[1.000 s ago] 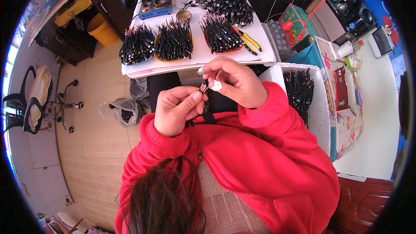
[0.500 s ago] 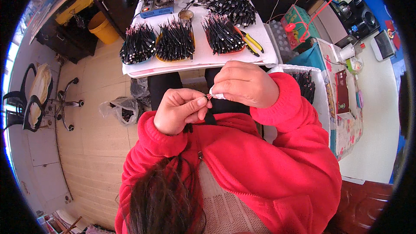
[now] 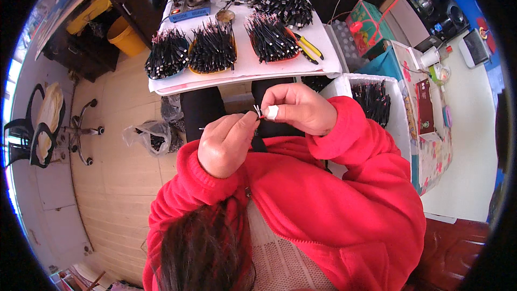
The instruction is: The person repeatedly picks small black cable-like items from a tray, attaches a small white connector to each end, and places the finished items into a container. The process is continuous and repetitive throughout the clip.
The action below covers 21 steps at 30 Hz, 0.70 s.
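Note:
My left hand (image 3: 226, 144) is closed in a pinch, thumb and fingers pressed on a thin cable in front of my lap. The split end of the cable, its stripped wires (image 3: 258, 113) with white and red strands, sticks up between both hands. My right hand (image 3: 302, 109) meets it from the other side, thumb and forefinger pinching the wires. White tape (image 3: 272, 112) wraps the right thumb. A thin pale tip juts out to the left of my left hand. The rest of the cable is mostly hidden by my fingers.
On the white table (image 3: 321, 35) stand bundles of black cables (image 3: 167, 54) in shallow trays, yellow-handled pliers (image 3: 309, 48), a small blue electric heater (image 3: 189, 13) and a round tin (image 3: 225, 16). A white foam box (image 3: 401, 113) holding cables (image 3: 371, 102) sits at right; a plastic bag (image 3: 153, 137) lies on the floor.
My left hand has turned, its back now facing up, and the wire ends point upward. The right hand has shifted slightly down, its taped thumb showing more plainly. The view has tilted a little.

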Tool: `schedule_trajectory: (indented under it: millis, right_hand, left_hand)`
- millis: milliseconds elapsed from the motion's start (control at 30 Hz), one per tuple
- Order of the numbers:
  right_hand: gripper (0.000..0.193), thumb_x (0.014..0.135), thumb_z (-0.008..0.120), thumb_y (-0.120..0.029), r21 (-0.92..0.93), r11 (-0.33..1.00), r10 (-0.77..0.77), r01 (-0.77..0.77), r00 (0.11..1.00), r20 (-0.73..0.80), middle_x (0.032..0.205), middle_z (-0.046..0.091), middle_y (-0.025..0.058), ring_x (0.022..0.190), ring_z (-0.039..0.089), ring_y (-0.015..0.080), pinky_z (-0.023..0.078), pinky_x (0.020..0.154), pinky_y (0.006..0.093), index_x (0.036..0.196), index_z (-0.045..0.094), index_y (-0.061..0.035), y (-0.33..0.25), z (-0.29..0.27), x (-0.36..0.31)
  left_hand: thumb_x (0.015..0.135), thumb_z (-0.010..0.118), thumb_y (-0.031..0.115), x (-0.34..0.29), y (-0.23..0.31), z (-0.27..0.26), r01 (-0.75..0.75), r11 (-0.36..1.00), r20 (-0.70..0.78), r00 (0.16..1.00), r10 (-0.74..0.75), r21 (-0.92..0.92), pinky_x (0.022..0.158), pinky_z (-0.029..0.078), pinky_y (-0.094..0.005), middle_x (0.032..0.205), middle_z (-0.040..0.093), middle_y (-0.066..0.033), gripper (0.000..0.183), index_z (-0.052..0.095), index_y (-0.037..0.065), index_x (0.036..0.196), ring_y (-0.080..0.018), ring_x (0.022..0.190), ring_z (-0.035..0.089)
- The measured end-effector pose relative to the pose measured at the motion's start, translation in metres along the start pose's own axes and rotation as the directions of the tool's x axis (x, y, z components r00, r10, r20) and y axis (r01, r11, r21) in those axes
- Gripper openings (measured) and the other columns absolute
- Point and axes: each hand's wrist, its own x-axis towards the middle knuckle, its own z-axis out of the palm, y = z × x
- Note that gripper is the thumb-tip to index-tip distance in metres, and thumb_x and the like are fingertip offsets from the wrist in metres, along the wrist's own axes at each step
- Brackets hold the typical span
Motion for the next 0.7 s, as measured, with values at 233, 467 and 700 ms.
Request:
schedule_trajectory:
  millis: [233,467,700]
  right_hand:
    - [0.017,0.08,0.068,-0.01,-0.856,0.38,-0.609,0.351,0.791,0.054,0.088,0.059,0.0049,0.078,0.056,0.016,0.044,0.068,0.0256,0.095,0.061,-0.0048,-0.01,0.006,-0.016]
    - [0.013,0.077,0.065,-0.006,-0.917,0.064,-0.726,0.395,0.649,0.229,0.083,0.056,0.0076,0.073,0.055,0.0222,0.044,0.065,0.0326,0.088,0.059,-0.0038,0.0,0.012,-0.008]
    - [0.017,0.089,0.063,-0.016,-0.102,0.992,0.063,-0.077,0.989,-0.137,0.08,0.056,0.0027,0.072,0.053,0.0112,0.043,0.065,0.0235,0.097,0.058,-0.0022,0.001,0.011,-0.017]
  left_hand:
    - [0.083,0.062,-0.002,0.0,0.001,-0.005,0.462,0.786,0.209,0.887,-0.413,-0.41,0.055,0.049,-0.0256,0.069,0.063,-0.0104,0.009,0.065,-0.005,0.09,-0.0149,0.058,0.061]
    - [0.081,0.063,-0.003,-0.006,0.002,0.001,0.416,0.827,0.179,0.909,-0.376,-0.379,0.056,0.05,-0.0287,0.07,0.063,-0.0112,0.011,0.064,-0.004,0.092,-0.0196,0.059,0.062]
    - [0.08,0.065,-0.002,-0.007,0.003,0.01,0.136,0.985,0.029,0.991,-0.134,-0.104,0.056,0.049,-0.0291,0.07,0.062,-0.0124,0.012,0.063,-0.004,0.092,-0.0207,0.061,0.061]
